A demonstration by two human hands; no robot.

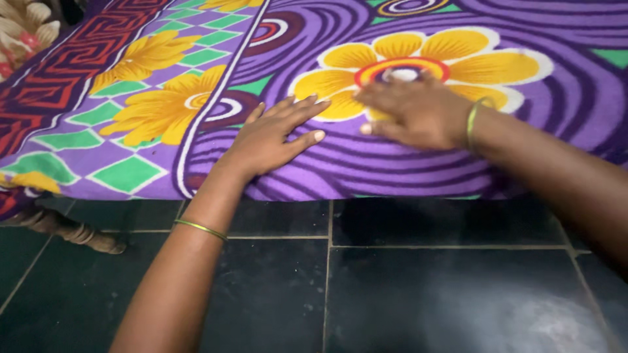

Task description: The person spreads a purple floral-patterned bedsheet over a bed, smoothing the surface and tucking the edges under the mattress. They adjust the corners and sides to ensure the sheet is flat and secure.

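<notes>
A purple blanket (418, 167) with big yellow flowers, green diamonds and a red maze-pattern border lies spread over a bed. My left hand (271, 137) rests flat on it near the front edge, fingers together and pointing up to the right. My right hand (412, 111) lies flat on the yellow flower, palm down, slightly blurred. Both hands hold nothing. Each wrist wears a thin green-gold bangle.
Dark glossy floor tiles (392, 287) fill the lower half of the view. A carved wooden bed leg (72, 232) shows at the lower left under the blanket edge. A floral cloth (23, 29) lies at the top left corner.
</notes>
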